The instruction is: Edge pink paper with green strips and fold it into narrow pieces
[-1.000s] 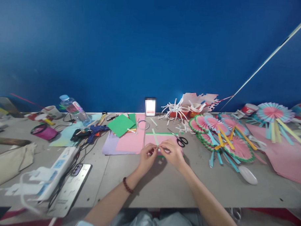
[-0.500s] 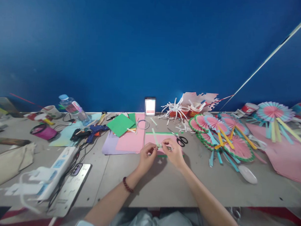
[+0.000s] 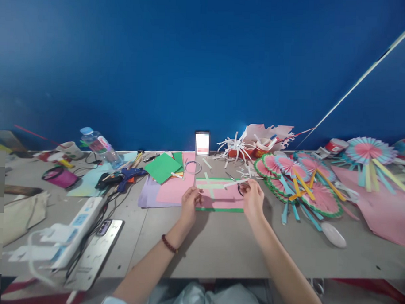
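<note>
A pink sheet with green edges [image 3: 220, 205] lies on the table. Pale green strips [image 3: 210, 190] cross each other on its upper left part. My right hand [image 3: 254, 200] pinches a narrow whitish paper strip [image 3: 235, 183] that points left over the sheet. Behind those fingers, black-handled scissors [image 3: 240, 189] are partly hidden. At the sheet's left edge my left hand [image 3: 190, 204] is closed, thumb and fingertips together; whatever it may hold is too small to name.
Green paper squares [image 3: 162, 167] and pink paper [image 3: 172, 193] lie to the left, near a glue gun [image 3: 130, 176]. Pleated paper fans [image 3: 320, 198] are at the right. A power strip [image 3: 75, 232] and a phone [image 3: 96, 252] lie front left. A bottle [image 3: 101, 146] leans behind.
My hands have moved apart, left hand leftward and right hand rightward. The crossed pale green strips now lie uncovered on the sheet. A whitish strip now shows in my right hand.
</note>
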The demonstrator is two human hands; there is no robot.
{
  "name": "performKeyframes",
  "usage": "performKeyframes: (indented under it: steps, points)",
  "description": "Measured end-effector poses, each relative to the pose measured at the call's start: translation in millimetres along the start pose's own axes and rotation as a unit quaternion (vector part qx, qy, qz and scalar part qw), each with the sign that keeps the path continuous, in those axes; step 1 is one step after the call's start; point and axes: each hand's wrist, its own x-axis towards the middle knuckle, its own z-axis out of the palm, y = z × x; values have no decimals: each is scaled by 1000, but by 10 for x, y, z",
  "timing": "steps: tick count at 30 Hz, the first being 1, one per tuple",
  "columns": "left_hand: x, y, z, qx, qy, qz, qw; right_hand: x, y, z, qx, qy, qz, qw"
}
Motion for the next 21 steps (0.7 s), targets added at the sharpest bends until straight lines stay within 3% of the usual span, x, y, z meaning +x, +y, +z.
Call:
performKeyframes:
  steps: [9, 13, 16, 19, 21]
  points:
    - [76, 68, -34, -45, 45, 16, 998, 492, -223, -383, 69, 89, -52, 992]
    - [94, 93, -43, -43, 27, 27, 998, 557, -377, -436, 121, 115, -68, 984]
    - [96, 125, -40, -42, -7, 25, 999, 459, -401, -270, 98, 63, -108, 987]
    - [81, 165, -24, -33, -45, 12, 998, 313, -320, 10, 22, -39, -167, 985]
    - [67, 188, -12, -30, -66, 5, 997, 261, -221, 210, -83, -136, -215, 964]
